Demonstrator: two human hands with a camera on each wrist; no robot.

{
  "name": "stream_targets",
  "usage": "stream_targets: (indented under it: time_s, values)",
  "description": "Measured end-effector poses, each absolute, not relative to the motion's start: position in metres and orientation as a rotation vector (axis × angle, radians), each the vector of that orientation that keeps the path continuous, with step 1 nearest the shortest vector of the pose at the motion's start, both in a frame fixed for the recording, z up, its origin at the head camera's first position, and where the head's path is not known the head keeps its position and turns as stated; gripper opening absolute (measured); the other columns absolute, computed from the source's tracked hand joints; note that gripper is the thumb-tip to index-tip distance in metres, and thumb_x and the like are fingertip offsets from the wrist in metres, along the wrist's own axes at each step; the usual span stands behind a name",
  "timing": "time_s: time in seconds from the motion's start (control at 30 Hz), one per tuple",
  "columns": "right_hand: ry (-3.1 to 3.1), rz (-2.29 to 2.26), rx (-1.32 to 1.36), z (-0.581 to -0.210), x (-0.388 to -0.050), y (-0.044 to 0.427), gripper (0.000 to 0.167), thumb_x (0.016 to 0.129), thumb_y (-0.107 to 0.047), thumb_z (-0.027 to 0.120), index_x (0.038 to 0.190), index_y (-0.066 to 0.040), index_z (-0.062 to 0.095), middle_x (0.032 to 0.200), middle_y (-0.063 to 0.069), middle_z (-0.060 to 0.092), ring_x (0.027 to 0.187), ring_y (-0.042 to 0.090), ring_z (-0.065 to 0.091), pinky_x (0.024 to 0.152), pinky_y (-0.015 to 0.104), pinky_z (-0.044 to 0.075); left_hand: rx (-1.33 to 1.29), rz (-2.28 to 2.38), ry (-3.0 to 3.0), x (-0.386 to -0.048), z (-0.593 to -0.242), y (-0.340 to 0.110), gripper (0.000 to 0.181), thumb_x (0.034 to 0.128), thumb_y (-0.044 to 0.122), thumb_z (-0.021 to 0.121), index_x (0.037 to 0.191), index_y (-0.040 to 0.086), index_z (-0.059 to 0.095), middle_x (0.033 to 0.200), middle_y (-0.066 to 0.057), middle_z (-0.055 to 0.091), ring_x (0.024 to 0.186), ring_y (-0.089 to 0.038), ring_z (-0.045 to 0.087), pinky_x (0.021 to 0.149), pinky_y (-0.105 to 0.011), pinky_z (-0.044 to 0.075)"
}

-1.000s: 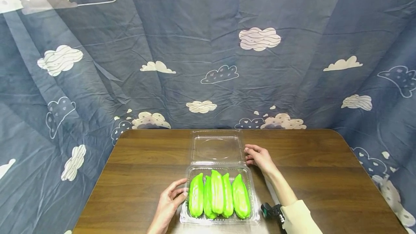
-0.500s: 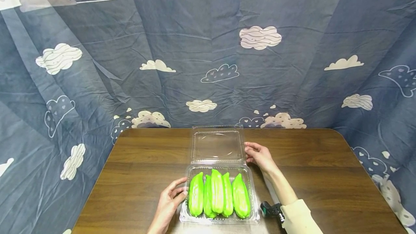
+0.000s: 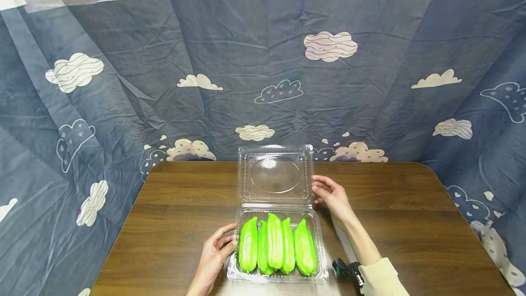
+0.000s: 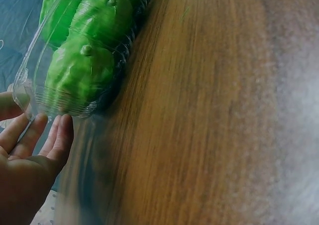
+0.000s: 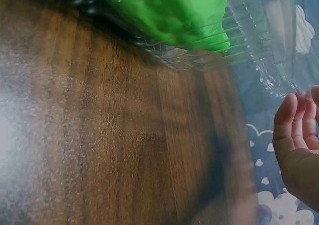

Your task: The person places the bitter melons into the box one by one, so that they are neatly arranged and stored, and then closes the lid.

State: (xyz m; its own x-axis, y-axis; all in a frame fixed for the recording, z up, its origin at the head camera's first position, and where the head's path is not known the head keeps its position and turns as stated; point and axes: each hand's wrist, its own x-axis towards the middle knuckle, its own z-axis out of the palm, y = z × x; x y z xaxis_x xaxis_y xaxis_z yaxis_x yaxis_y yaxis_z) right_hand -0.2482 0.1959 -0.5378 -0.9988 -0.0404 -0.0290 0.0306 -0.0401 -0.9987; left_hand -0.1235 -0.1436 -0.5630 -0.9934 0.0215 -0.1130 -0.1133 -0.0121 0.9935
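A clear plastic clamshell container (image 3: 322, 245) lies on the table, several glossy green, elongated vegetables (image 3: 274, 243) side by side in its base. Its hinged lid (image 3: 274, 175) stands tilted up at the far side. My left hand (image 3: 212, 255) holds the left rim of the base; in the left wrist view its fingertips (image 4: 62, 127) press the ribbed wall beside a vegetable (image 4: 79, 73). At the lid's right edge, my right hand (image 3: 332, 197) pinches the plastic between thumb and fingers, also visible in the right wrist view, where the fingers (image 5: 285, 120) meet the lid's rim.
The brown wooden table (image 3: 176, 214) extends to both sides of the container. A dark blue curtain with cloud prints (image 3: 230, 104) hangs behind its far edge. A black device (image 3: 347, 271) sits at the right wrist, below a cream sleeve (image 3: 382, 277).
The lid has swung up from lying nearly flat to a raised tilt, the right hand rising slightly with its edge. The left hand and the base have stayed in place.
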Motion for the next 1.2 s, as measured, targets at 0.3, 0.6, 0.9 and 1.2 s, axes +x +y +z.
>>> stream_targets:
  time_s: [0.3, 0.6, 0.9, 1.2]
  values:
    - [2.228, -2.264, -0.169, -0.537, -0.237, 0.201, 0.037, 0.093, 0.001, 0.063, 0.127, 0.01, 0.053, 0.111, 0.021, 0.061, 0.087, 0.01, 0.063, 0.07, 0.035, 0.056, -0.089, 2.199, 2.119, -0.122, -0.563, -0.142, 0.047, 0.0874, 0.001, 0.067, 0.133, 0.006, 0.058, 0.135, -0.016, 0.055, 0.115, -0.03, 0.056, 0.09, -0.031, 0.044]
    - [2.252, -2.323, -0.258, -0.533, -0.221, 0.201, 0.031, 0.091, 0.006, 0.063, 0.12, 0.013, 0.054, 0.109, 0.02, 0.061, 0.091, 0.013, 0.063, 0.073, 0.034, 0.056, -0.098, 2.171, 2.151, -0.122, -0.564, -0.143, 0.046, 0.0868, 0.002, 0.067, 0.132, 0.008, 0.06, 0.133, -0.015, 0.057, 0.112, -0.027, 0.057, 0.09, -0.032, 0.044]
    - [2.364, -2.307, -0.269, -0.532, -0.205, 0.199, 0.021, 0.088, 0.009, 0.065, 0.107, 0.015, 0.058, 0.103, 0.018, 0.063, 0.093, 0.011, 0.063, 0.082, 0.022, 0.051, -0.12, 2.172, 2.129, -0.123, -0.565, -0.144, 0.046, 0.0869, 0.003, 0.067, 0.132, 0.009, 0.06, 0.131, -0.014, 0.057, 0.113, -0.028, 0.057, 0.092, -0.032, 0.044]
    - [2.426, -2.271, -0.322, -0.532, -0.193, 0.199, 0.012, 0.089, 0.009, 0.065, 0.1, 0.012, 0.062, 0.103, 0.031, 0.06, 0.094, 0.013, 0.063, 0.085, 0.022, 0.049, -0.123, 2.174, 2.129, -0.123, -0.564, -0.143, 0.046, 0.0863, 0.002, 0.068, 0.132, 0.007, 0.059, 0.131, -0.014, 0.058, 0.113, -0.028, 0.057, 0.092, -0.032, 0.044]
